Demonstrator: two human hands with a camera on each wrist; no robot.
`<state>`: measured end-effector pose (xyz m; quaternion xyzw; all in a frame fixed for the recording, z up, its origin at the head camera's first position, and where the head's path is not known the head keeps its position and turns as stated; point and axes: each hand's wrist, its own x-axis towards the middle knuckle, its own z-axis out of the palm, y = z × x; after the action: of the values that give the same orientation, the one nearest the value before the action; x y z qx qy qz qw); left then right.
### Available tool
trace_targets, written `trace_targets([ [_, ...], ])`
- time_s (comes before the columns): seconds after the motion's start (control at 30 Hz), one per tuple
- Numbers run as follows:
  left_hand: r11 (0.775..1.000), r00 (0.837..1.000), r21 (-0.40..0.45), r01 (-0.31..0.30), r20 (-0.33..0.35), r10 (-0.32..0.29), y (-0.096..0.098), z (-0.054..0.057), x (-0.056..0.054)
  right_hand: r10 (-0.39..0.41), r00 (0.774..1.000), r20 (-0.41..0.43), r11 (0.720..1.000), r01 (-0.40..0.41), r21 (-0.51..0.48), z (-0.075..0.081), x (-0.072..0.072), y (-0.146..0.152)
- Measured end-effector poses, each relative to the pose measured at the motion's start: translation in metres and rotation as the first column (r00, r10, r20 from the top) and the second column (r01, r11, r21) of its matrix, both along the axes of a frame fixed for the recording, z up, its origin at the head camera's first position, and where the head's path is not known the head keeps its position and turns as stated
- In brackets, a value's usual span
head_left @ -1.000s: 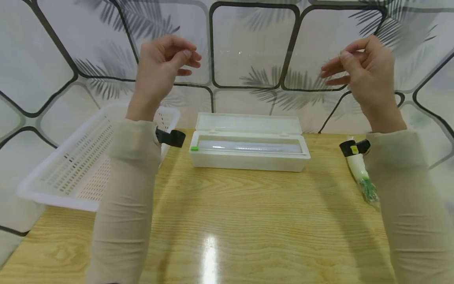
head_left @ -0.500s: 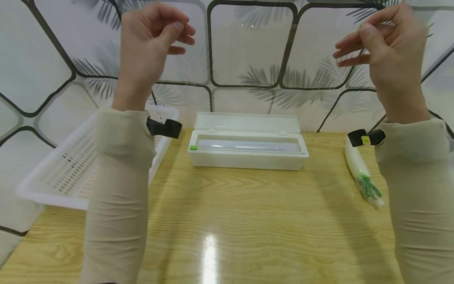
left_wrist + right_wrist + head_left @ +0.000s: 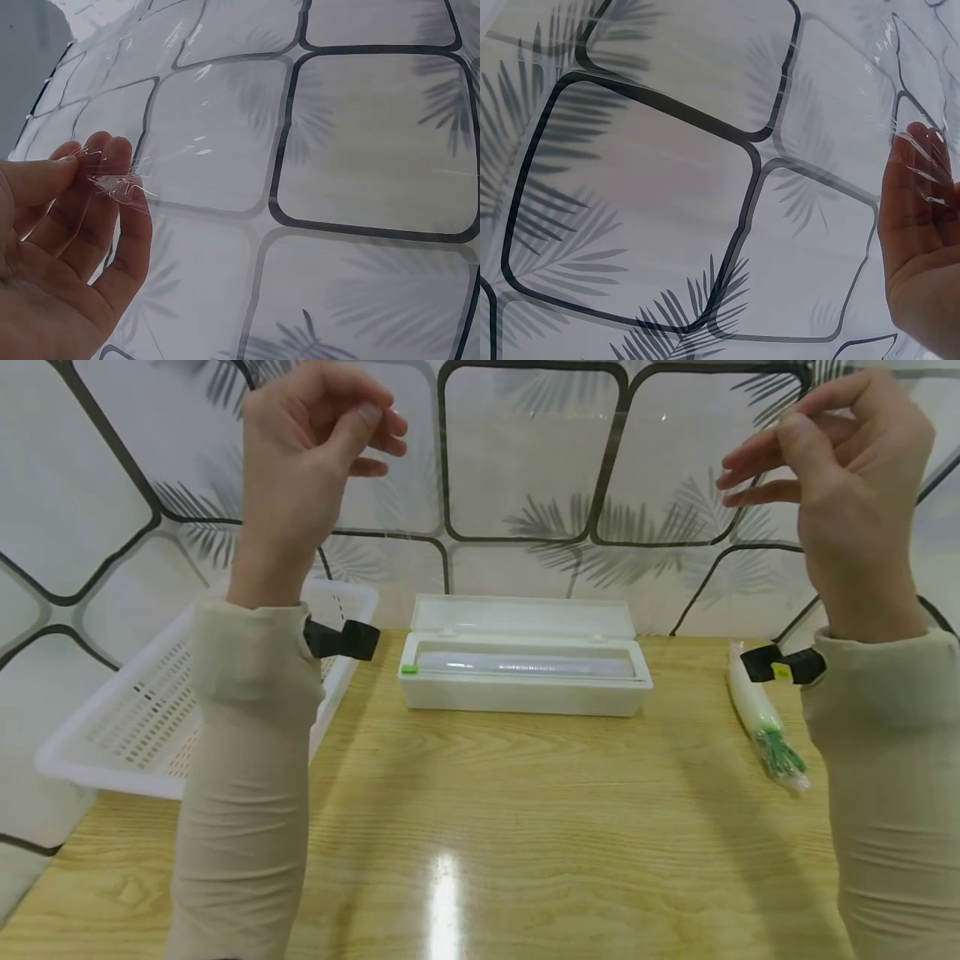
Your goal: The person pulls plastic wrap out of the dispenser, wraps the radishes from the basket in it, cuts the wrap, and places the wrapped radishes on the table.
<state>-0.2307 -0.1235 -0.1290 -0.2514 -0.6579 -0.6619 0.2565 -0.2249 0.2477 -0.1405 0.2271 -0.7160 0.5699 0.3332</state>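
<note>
My left hand (image 3: 300, 460), raised at the upper left of the head view, pinches a gathered edge of clear plastic wrap (image 3: 120, 187) between thumb and forefinger. Its other fingers are loosely bent. High on the right, my right hand (image 3: 858, 485) pinches the wrap's other side, thumb against forefinger. Film with bright glints lies over its fingers in the right wrist view (image 3: 926, 172). The transparent sheet spans between both hands and is hard to make out in the head view. Below and between them, a white wrap dispenser box (image 3: 525, 697) stands with its lid up and a roll inside.
A white perforated basket (image 3: 150, 777) stands on the left of the wooden table (image 3: 570, 827). At the right lies a bagged bundle of white stalks with green tops (image 3: 761, 718), near my right sleeve. A patterned wall covering (image 3: 532, 460) rises behind the table.
Both hands have risen and moved apart, the left going left and the right going right, mostly in the first half second. Both keep their pinch. Box, basket and bundle stay put.
</note>
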Motion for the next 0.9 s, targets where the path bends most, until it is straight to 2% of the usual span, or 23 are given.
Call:
trace_targets([
  [0.1,1.000,1.000,0.005,0.005,0.001,-0.005,0.000,-0.001,0.002,0.009,1.000,0.000,1.000,-0.009,0.000,-0.002,0.002,0.001],
  [0.23,1.000,1.000,-0.009,-0.005,-0.002,0.005,-0.001,-0.003,0.006,0.019,0.999,-0.045,1.000,-0.019,0.006,-0.007,0.007,0.001],
  [0.4,0.994,0.998,-0.097,-0.049,-0.034,0.046,-0.003,-0.012,0.007,0.081,0.996,-0.035,0.996,-0.082,-0.021,-0.016,0.012,0.001],
  [0.47,0.994,0.999,-0.102,-0.041,-0.037,0.038,-0.004,-0.015,0.007,0.083,0.996,-0.032,0.996,-0.083,-0.013,-0.019,0.014,0.002],
  [0.6,0.999,0.999,-0.038,0.014,-0.031,-0.015,-0.004,-0.017,0.012,0.064,0.994,-0.093,0.997,-0.061,0.037,-0.023,0.018,0.002],
  [0.63,0.999,0.999,-0.022,0.026,-0.035,-0.027,-0.004,-0.018,0.013,0.079,0.991,-0.104,0.997,-0.076,0.031,-0.024,0.020,0.002],
  [0.73,0.999,0.993,-0.048,0.011,-0.120,-0.017,-0.005,-0.021,0.017,0.131,0.983,-0.131,0.991,-0.133,-0.002,-0.026,0.025,0.003],
  [0.83,0.994,0.969,-0.110,-0.021,-0.248,-0.007,-0.009,-0.027,0.020,0.186,0.974,-0.130,0.980,-0.194,-0.050,-0.028,0.033,0.005],
  [0.9,0.991,0.950,-0.131,-0.021,-0.310,-0.021,-0.010,-0.030,0.024,0.176,0.977,-0.117,0.983,-0.182,-0.038,-0.032,0.039,0.008],
])
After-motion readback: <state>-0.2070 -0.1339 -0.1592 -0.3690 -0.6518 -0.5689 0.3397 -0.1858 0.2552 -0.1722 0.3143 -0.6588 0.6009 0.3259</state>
